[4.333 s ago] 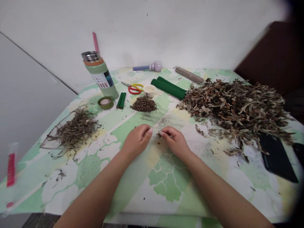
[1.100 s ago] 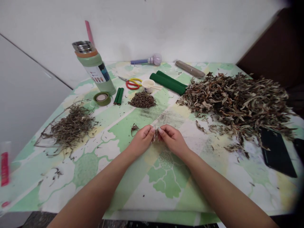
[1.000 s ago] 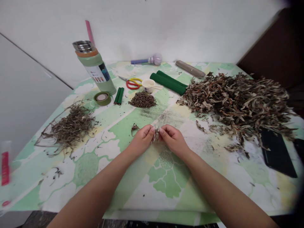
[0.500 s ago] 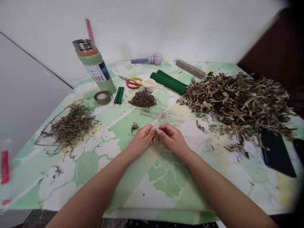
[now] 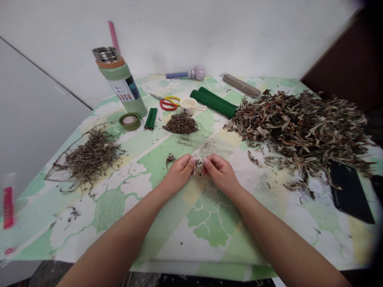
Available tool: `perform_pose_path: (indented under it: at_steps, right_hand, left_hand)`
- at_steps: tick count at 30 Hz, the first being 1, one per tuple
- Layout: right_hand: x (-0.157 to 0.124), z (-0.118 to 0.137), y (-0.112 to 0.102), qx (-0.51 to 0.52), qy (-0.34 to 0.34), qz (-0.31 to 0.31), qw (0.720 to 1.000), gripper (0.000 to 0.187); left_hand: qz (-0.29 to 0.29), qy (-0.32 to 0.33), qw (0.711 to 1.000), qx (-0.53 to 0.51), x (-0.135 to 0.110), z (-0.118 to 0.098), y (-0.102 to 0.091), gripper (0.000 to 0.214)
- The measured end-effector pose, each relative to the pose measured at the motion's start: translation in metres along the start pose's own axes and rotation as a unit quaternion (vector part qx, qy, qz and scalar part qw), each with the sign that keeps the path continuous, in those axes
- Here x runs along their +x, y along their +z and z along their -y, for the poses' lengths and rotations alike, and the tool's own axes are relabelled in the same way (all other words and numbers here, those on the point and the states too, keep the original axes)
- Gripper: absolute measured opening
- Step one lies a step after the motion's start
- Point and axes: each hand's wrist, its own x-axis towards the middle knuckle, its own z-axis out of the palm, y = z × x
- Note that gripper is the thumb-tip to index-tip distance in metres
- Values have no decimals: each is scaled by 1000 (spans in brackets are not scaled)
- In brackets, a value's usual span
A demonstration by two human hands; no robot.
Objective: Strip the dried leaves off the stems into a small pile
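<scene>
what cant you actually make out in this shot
Head view:
dried bit pinched between left hand and right hand: mostly covered by them, too small to identify
flask label: print too small to read
red object at left edge: blurred
dark thing beside the phone: cut off by right edge

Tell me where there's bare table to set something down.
Free: the tablecloth between the forearms, and the patch between the stem pile and the left hand. Crowded: the right side, with leaf pile and phone, and the far edge around the flask.
</scene>
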Motion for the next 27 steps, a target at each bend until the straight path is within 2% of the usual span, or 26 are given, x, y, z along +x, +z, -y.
perform_pose_path:
  at_steps: [7,10,13,16,18,22,27]
  right_hand:
    - [1,2,-2,31,-12,-67,997,52]
    - [2,3,-5,-35,-73,-84,993,36]
    - [3,4,-5,-76,-124,-61,988,20]
    - [2,6,-3,-74,-101,3,992,17]
    - [0,5,-1,-75,-71,20,994,16]
    - [-1,3,2,-49,-33,-10,998,17]
    - [0,0,2,-14,-12,-19,1000,22]
  left_hand:
    - [-3,-2,1000,-9,1,2,0,38]
    - [0,2,1000,-4,0,2,0,38]
    - [4,4,1000,-2,0,1,1,39]
    - [9,3,1000,-8,0,0,2,38]
    - [15,5,1000,-16,0,0,3,37]
    - [7,5,1000,-13,0,0,2,37]
    - [-1,4,1000,-5,0,0,1,38]
